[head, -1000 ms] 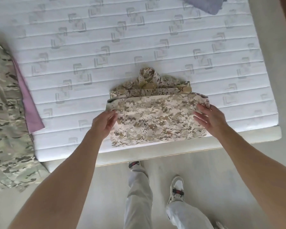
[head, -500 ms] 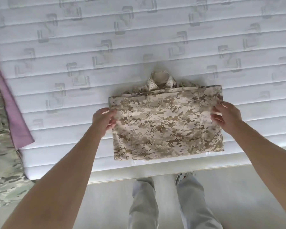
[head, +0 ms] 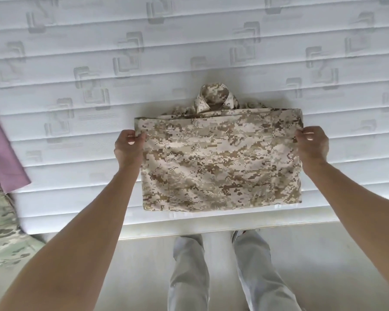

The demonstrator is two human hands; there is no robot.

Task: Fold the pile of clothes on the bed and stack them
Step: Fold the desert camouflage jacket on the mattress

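— Tan digital-camouflage cloth, that's what both hands have got. The left hand (head: 128, 145) pinches the side edge of the desert-camouflage shirt (head: 220, 162) up near its nine-o'clock corner, thumb on top; the right hand (head: 312, 144) pinches the opposite edge toward three o'clock.

— Where's the shirt lying?

— Flat on the white quilted mattress (head: 189, 41), close to the near edge, collar (head: 215, 97) poking out at twelve o'clock.

— So how should they finish it?

— I'd say keep both pinches level and the top hem taut, square it over the layers beneath, tuck that collar in, then press it flat before letting go.

— And the stack?

— Probably at nine o'clock, where a pink cloth (head: 6, 153) lies just beside a green camouflage garment (head: 0, 232).
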